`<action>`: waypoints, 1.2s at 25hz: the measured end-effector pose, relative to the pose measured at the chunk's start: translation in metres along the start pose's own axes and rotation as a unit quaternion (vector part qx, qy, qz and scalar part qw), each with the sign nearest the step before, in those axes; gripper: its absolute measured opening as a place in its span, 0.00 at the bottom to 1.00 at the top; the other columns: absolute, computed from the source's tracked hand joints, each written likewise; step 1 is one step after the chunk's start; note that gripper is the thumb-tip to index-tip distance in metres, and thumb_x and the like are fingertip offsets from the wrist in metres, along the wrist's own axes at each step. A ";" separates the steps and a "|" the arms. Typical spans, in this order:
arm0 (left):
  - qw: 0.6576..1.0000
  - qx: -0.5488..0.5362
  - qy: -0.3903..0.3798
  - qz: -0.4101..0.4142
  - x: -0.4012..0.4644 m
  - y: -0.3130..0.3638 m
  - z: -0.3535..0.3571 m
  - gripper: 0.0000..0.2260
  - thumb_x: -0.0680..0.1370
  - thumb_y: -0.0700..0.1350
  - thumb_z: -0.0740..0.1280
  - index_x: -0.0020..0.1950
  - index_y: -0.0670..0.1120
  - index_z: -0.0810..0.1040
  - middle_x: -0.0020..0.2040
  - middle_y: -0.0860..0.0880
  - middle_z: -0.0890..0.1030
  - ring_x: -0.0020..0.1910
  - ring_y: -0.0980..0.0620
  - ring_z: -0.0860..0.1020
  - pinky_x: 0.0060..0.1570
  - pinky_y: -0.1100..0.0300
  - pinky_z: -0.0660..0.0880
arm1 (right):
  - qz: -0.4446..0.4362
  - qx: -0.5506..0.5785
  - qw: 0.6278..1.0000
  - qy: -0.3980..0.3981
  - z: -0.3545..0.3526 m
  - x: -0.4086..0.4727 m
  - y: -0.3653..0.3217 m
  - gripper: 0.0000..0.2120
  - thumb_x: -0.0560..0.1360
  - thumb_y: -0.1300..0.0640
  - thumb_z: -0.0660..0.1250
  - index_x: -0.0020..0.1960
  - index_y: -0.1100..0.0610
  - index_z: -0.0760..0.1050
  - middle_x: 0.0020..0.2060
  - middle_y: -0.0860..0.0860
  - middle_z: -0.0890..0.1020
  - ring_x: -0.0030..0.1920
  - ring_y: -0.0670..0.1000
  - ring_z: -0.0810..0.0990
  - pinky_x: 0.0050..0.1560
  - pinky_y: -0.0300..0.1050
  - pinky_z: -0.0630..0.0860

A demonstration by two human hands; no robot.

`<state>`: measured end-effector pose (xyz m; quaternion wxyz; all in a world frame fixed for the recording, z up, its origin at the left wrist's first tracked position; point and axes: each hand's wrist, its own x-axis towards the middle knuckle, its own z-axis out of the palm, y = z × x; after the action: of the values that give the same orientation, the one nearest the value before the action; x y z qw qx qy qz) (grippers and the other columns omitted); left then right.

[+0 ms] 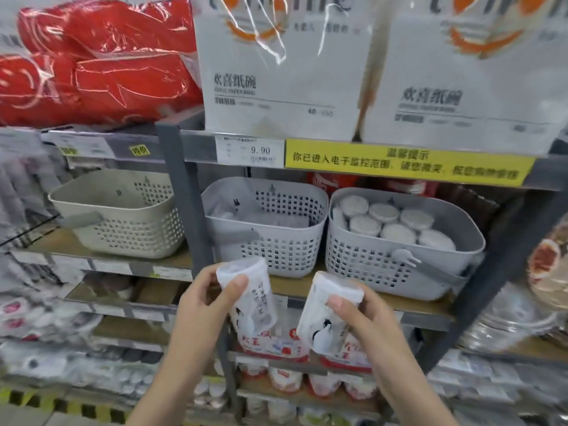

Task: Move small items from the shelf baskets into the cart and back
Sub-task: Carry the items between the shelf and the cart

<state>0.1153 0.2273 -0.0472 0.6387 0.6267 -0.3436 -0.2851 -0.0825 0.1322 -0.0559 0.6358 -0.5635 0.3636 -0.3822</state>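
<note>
My left hand [204,298] grips one white packet [249,298], thumb on front; right hand [361,315] grips second packet [327,312]. Middle grey basket [267,224] at 12 o'clock, near. Judgement: lift over front rim, drop one by one. Cart unseen.

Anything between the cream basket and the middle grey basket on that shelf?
Yes, in the head view: the shelf's grey upright post stands between the cream basket and the middle grey basket.
</note>
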 end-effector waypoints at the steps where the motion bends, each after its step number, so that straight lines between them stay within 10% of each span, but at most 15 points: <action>1: 1.000 -0.001 -0.013 0.009 0.016 0.007 0.002 0.16 0.68 0.62 0.71 0.50 0.54 0.80 0.46 0.50 0.83 0.46 0.50 0.81 0.46 0.55 0.77 | -0.016 -0.010 1.000 0.011 0.002 0.013 -0.009 0.21 0.62 0.46 0.72 0.55 0.50 0.79 0.48 0.47 0.84 0.51 0.48 0.82 0.49 0.44 0.76; 4: 0.999 -0.009 -0.015 0.029 0.067 0.027 0.013 0.15 0.71 0.56 0.68 0.52 0.49 0.79 0.45 0.49 0.82 0.40 0.57 0.81 0.37 0.67 0.75 | -0.064 -0.038 0.997 0.037 0.005 0.059 -0.033 0.14 0.70 0.49 0.70 0.55 0.50 0.77 0.47 0.48 0.84 0.47 0.46 0.82 0.41 0.37 0.76; 11: 0.991 0.096 -0.010 0.096 0.169 0.036 0.042 0.13 0.75 0.54 0.68 0.58 0.51 0.75 0.51 0.56 0.80 0.50 0.56 0.78 0.50 0.59 0.75 | -0.171 -0.128 0.975 0.067 0.025 0.158 -0.057 0.15 0.73 0.53 0.71 0.56 0.47 0.71 0.46 0.32 0.75 0.43 0.24 0.73 0.39 0.19 0.68; 15: 0.979 0.169 -0.039 0.106 0.212 0.019 0.052 0.17 0.73 0.52 0.71 0.59 0.47 0.76 0.54 0.52 0.81 0.54 0.52 0.78 0.53 0.56 0.75 | -0.174 -0.229 0.955 0.074 0.027 0.200 -0.051 0.17 0.70 0.52 0.74 0.57 0.51 0.76 0.51 0.42 0.81 0.52 0.41 0.79 0.49 0.30 0.72; 20: 0.967 0.218 -0.116 0.059 0.249 0.005 0.053 0.18 0.67 0.50 0.76 0.54 0.47 0.78 0.50 0.51 0.81 0.51 0.50 0.80 0.54 0.56 0.76 | -0.110 -0.368 0.923 0.033 0.031 0.227 -0.050 0.14 0.69 0.57 0.73 0.53 0.52 0.75 0.45 0.44 0.77 0.44 0.41 0.74 0.34 0.24 0.66; 23: 0.957 0.246 -0.149 0.036 0.262 -0.001 0.054 0.15 0.67 0.46 0.77 0.52 0.51 0.79 0.50 0.50 0.82 0.52 0.49 0.80 0.50 0.59 0.76 | -0.032 -0.458 0.888 0.017 0.035 0.245 -0.045 0.20 0.68 0.50 0.72 0.58 0.53 0.76 0.51 0.48 0.79 0.49 0.45 0.78 0.43 0.34 0.75; 30: 0.961 0.241 -0.130 0.040 0.286 -0.020 0.054 0.38 0.54 0.65 0.72 0.60 0.50 0.79 0.57 0.51 0.81 0.57 0.49 0.78 0.58 0.47 0.76 | -0.041 -0.558 0.826 0.064 0.042 0.260 -0.034 0.20 0.72 0.48 0.68 0.61 0.56 0.75 0.55 0.53 0.81 0.52 0.51 0.79 0.51 0.45 0.77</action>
<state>0.2451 -0.0335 -0.0452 0.4291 0.7054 -0.5073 -0.2468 0.0677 -0.0852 -0.0257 0.1719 -0.8109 0.5312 -0.1751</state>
